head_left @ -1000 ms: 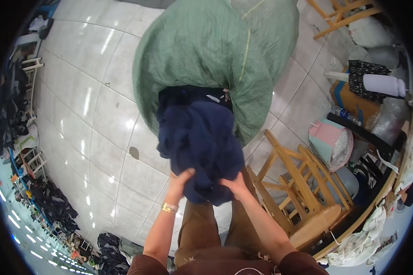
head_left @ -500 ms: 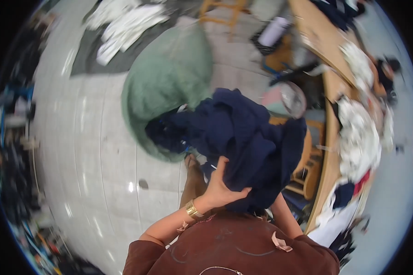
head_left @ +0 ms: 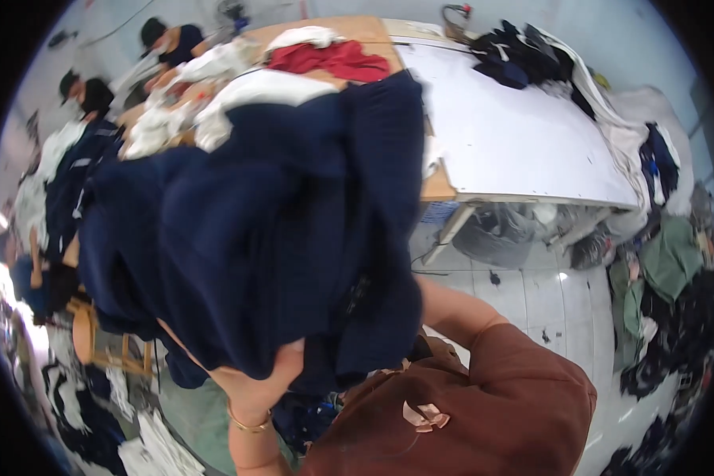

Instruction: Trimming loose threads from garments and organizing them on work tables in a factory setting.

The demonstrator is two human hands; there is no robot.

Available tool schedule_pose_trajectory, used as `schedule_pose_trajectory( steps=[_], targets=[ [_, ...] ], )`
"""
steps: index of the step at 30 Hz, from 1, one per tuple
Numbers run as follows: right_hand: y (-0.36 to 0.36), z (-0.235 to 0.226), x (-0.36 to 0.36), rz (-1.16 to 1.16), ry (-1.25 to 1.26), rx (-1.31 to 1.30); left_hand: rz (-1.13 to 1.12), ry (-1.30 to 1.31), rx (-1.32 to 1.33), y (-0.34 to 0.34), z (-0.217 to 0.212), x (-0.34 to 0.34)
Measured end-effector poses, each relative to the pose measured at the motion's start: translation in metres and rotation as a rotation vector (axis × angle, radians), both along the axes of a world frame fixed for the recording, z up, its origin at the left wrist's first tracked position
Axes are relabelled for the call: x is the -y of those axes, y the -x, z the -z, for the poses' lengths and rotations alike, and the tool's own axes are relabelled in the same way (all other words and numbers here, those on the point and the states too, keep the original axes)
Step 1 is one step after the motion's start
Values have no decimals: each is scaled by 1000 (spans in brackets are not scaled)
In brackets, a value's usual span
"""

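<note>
A large bundle of navy blue cloth (head_left: 238,230), seemingly garments, is held up in front of me and fills the middle left of the view. My left hand (head_left: 258,385) is closed on its lower edge, thumb on the near side and fingers under the folds. A gold band circles that wrist. My right forearm reaches up behind the bundle's right side; the cloth hides that hand and its fingers. Below the bundle, near my left forearm, lies green cloth (head_left: 190,416) with dark blue cloth beside it.
Ahead stands a white-topped table (head_left: 523,135) with a black cloth pile (head_left: 523,59). A wooden table (head_left: 357,30) adjoins it, bearing red cloth (head_left: 329,60) and white cloth. Two people work at the far left. A wooden stool (head_left: 107,341) and floor piles lie left; dark heaps lie right.
I have turned right, away from the green sack, so the tables now lie ahead. The navy bundle has come up with me, higher and closer. My left hand still grips it.
</note>
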State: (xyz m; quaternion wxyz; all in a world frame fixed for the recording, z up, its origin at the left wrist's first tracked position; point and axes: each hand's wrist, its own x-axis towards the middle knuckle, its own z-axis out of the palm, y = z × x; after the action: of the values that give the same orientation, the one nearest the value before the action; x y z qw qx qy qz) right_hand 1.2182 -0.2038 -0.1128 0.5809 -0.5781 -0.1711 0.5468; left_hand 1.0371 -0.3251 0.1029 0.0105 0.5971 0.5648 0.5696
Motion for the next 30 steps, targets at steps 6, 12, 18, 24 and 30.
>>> schedule_pose_trajectory(
  steps=[6, 12, 18, 24, 30],
  targets=[
    [-279, -25, -101, 101, 38, 27, 458, -333, 511, -135, -101, -130],
    [-662, 0, -73, 115, 159, 75, 1010, -233, 623, -296, -161, -286],
    [-817, -30, -7, 160, 239, 184, 878, -192, 696, -377, -125, -405],
    [-559, 25, -81, 388, 307, 222, 697, 445, 278, -462, 92, -471],
    [-422, 16, -179, 965, 270, 49, 669, 470, -231, -405, 278, -487]
  ],
)
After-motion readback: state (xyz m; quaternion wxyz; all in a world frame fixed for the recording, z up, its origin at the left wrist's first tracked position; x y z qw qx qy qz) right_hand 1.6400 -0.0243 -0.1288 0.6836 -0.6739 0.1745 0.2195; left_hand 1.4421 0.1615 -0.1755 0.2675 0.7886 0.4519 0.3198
